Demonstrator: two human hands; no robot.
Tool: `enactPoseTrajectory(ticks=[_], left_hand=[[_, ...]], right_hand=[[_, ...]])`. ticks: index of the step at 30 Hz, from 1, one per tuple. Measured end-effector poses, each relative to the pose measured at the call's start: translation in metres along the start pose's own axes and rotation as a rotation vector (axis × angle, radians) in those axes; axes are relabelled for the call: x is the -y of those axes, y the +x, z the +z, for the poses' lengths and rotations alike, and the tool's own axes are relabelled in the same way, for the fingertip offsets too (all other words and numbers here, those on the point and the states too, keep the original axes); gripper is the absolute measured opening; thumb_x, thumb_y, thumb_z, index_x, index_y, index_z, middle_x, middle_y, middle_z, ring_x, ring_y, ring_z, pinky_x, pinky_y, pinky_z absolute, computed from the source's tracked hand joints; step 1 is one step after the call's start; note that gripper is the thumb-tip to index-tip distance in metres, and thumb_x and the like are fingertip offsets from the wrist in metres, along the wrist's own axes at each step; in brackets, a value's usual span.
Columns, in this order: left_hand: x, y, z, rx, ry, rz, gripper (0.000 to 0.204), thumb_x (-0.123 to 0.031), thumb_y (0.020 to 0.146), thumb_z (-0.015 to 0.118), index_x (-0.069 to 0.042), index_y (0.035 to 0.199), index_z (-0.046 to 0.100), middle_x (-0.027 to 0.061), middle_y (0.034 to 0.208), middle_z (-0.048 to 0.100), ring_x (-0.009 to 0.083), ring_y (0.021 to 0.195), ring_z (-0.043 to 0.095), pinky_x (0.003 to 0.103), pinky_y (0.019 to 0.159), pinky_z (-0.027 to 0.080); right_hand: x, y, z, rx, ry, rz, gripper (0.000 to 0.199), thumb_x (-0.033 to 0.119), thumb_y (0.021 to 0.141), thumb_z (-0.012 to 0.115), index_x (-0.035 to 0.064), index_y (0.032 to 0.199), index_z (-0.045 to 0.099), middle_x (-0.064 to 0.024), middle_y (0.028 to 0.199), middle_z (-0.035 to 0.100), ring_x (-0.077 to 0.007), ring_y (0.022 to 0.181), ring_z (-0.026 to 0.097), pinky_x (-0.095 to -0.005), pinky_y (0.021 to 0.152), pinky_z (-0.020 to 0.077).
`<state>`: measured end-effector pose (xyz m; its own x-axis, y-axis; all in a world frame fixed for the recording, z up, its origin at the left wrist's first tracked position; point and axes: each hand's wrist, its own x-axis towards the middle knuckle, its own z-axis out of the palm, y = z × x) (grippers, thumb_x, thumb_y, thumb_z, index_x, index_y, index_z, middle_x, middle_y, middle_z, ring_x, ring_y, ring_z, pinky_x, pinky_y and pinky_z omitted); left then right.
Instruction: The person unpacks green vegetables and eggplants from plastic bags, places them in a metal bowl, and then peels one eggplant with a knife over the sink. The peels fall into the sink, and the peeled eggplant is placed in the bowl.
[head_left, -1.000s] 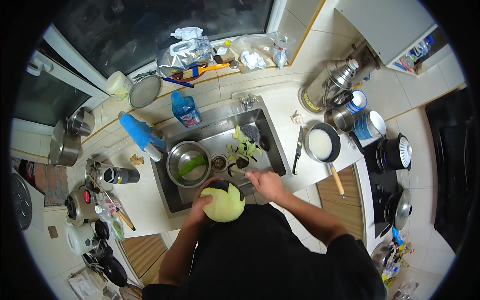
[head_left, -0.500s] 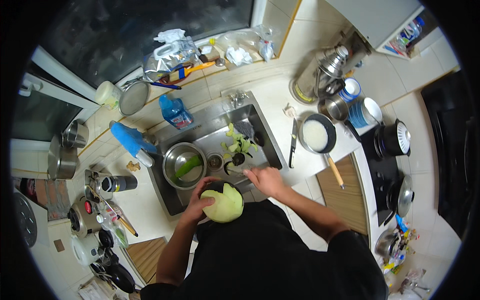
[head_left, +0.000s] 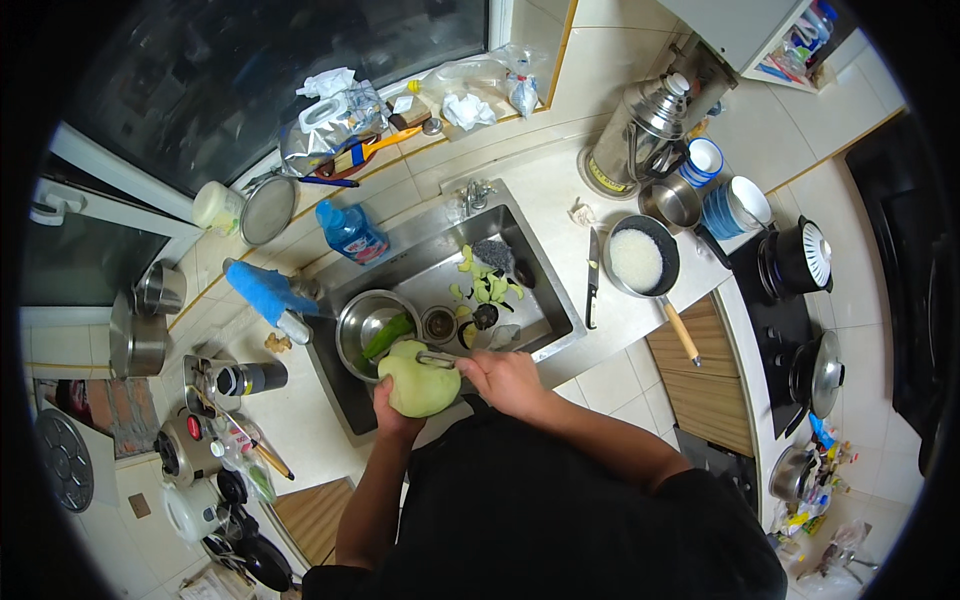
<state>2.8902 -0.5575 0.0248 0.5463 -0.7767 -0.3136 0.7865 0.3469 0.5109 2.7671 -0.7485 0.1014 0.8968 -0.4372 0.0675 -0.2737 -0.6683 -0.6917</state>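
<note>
My left hand (head_left: 396,412) holds a large round peeled eggplant (head_left: 424,388), pale green on the side that shows, over the sink's near edge. My right hand (head_left: 508,384) is closed round a metal peeler (head_left: 436,359), whose head lies against the eggplant's upper side. Pale and dark peelings (head_left: 490,288) are scattered in the steel sink (head_left: 545,262), beside a dark round piece (head_left: 485,316). A steel bowl (head_left: 350,318) in the sink's left part contains a long green pepper (head_left: 390,336), partly hidden by the eggplant.
Right of the sink lie a knife (head_left: 593,275) and a pan (head_left: 640,262) of white grains, its wooden handle overhanging the counter edge. A large metal flask (head_left: 640,140) stands behind. A blue bottle (head_left: 350,232) and a blue cloth (head_left: 262,290) border the sink.
The eggplant has been lifted and turned, hiding the dark skin seen before. My right hand has brought the peeler from over the sink leftward onto it. The view has shifted slightly.
</note>
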Motion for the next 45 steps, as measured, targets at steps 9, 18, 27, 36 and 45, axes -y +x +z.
enactPoseTrajectory(ticks=[9,18,27,36,45], left_hand=[[0.006,-0.023,-0.015,0.057,0.024,0.076,0.065,-0.049,0.089,0.056,-0.009,0.140,0.052,0.0127,0.135,0.061,0.0326,0.124,0.059,0.049,0.107,0.046],[-0.008,-0.015,-0.005,0.008,0.184,0.060,0.088,-0.045,0.068,0.080,-0.005,0.139,0.046,0.0102,0.129,0.060,0.0273,0.122,0.058,0.043,0.106,0.047],[-0.012,-0.011,0.006,0.103,0.180,0.149,0.082,-0.050,0.075,0.074,-0.004,0.138,0.049,0.0122,0.128,0.060,0.0285,0.119,0.060,0.044,0.102,0.050],[-0.017,-0.009,0.061,0.088,0.255,0.116,0.070,-0.064,0.091,0.052,-0.009,0.134,0.051,0.0207,0.122,0.063,0.0377,0.113,0.063,0.050,0.070,0.061],[0.018,-0.006,-0.041,-0.039,-0.045,0.109,0.093,-0.085,0.083,0.047,-0.015,0.145,0.042,0.0207,0.131,0.056,0.0428,0.106,0.063,0.051,0.060,0.062]], right_hand=[[-0.036,0.021,0.040,0.221,-0.039,0.270,0.056,0.049,0.105,0.044,0.0044,0.078,0.066,-0.0189,0.069,0.066,-0.0423,0.069,0.066,-0.0525,0.064,0.0508],[0.007,0.005,-0.013,0.168,0.055,-0.058,0.051,0.045,0.104,0.049,0.0082,0.075,0.067,-0.0186,0.068,0.065,-0.0407,0.067,0.066,-0.0522,0.060,0.0507],[-0.013,-0.010,-0.017,0.065,0.301,0.189,0.050,0.042,0.106,0.047,0.0033,0.079,0.065,-0.0174,0.068,0.062,-0.0364,0.061,0.061,-0.0475,0.058,0.0488],[0.028,-0.024,-0.025,-0.008,0.333,-0.146,0.029,0.023,0.101,0.059,0.0050,0.079,0.064,-0.0130,0.067,0.060,-0.0348,0.059,0.062,-0.0442,0.053,0.0488],[0.020,-0.019,-0.027,-0.052,0.063,-0.188,0.032,0.027,0.098,0.063,0.0068,0.073,0.061,-0.0137,0.063,0.061,-0.0365,0.055,0.062,-0.0456,0.051,0.0492]])
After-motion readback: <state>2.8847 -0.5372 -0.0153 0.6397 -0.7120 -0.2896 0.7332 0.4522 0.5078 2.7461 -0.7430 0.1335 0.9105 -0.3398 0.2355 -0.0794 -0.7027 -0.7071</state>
